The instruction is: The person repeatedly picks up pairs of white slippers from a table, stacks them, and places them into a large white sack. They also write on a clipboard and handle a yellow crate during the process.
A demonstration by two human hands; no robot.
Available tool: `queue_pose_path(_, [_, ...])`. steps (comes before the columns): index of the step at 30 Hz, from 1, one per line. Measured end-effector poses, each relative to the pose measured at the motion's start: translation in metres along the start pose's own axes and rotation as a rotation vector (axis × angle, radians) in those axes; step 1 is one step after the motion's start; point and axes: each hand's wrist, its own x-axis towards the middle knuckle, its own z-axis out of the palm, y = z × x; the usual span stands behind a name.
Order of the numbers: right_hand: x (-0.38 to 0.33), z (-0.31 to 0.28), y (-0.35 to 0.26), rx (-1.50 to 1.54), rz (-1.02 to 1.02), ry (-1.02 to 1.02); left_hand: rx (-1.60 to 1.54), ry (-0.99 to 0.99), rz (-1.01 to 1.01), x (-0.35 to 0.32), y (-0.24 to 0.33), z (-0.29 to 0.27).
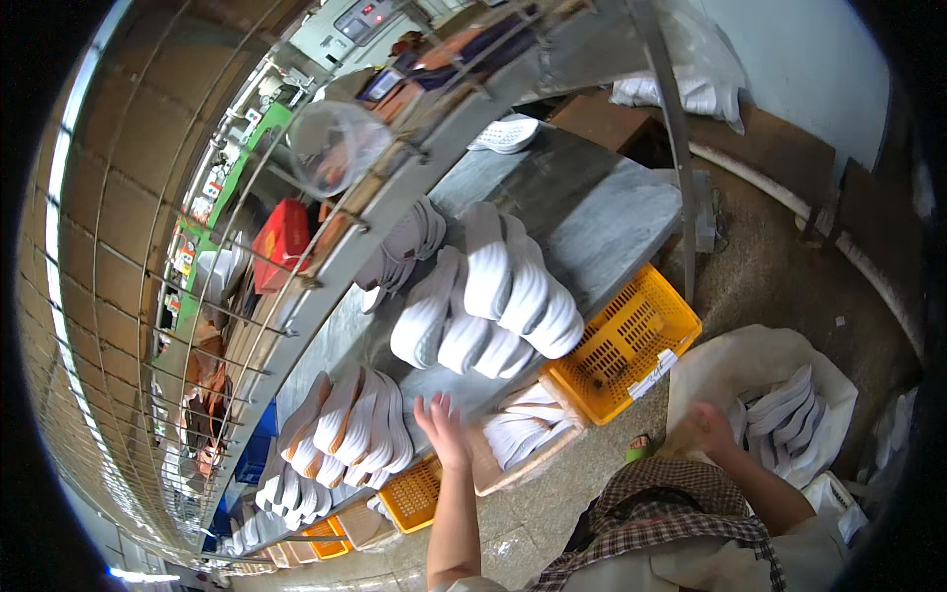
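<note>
My left hand (pixel 444 431) is raised at the front edge of the grey table (pixel 612 212), its fingers apart and nothing in them. It is nearest to a row of white shoe soles (pixel 363 424), some with brown undersides. Beyond it on the table lie more white soles (pixel 533 286), stacked in overlapping rows. My right hand (pixel 702 434) hangs beside a whitish sack (pixel 764 345) holding several white soles (pixel 786 419). Blur hides how its fingers are set, and I see no object in it.
An empty-looking yellow crate (pixel 631 345) stands against the table, beside a box of white soles (pixel 523 434). Another yellow crate (pixel 409 493) is further left. A wire-mesh rack (pixel 197 227) rises over the table's far side, with a red box (pixel 282 245) on it. A metal post (pixel 671 128) stands at the right.
</note>
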Motion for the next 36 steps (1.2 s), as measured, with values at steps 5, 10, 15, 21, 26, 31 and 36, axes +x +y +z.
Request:
queue_pose_path(5, [0.102,0.054,-0.183,-0.183,-0.576,0.066,-0.747,-0.475,-0.248,0.089,0.028,0.064])
queue_pose_path(10, [0.144,0.093,-0.232,-0.141,-0.552,0.134,-0.609,-0.407,-0.284,0.097,0.017,0.087])
queue_pose_path(15, [0.173,0.097,-0.226,0.008,-0.571,0.246,-0.667,-0.448,-0.435,0.102,0.018,0.104])
queue_pose_path(21, [0.195,0.068,-0.221,0.061,-0.545,0.254,-0.65,-0.549,-0.497,0.101,0.016,0.121])
queue_pose_path(26, [0.182,0.067,-0.221,-0.141,-0.546,0.406,-0.545,-0.594,-0.51,0.159,-0.013,0.084])
queue_pose_path(31, [0.124,0.068,-0.201,-0.174,-0.641,0.51,-0.155,-0.239,-0.2,0.282,-0.033,0.073])
queue_pose_path(36, [0.065,0.078,-0.157,-0.343,-0.5,0.18,0.86,-0.279,0.573,0.359,-0.046,0.088])
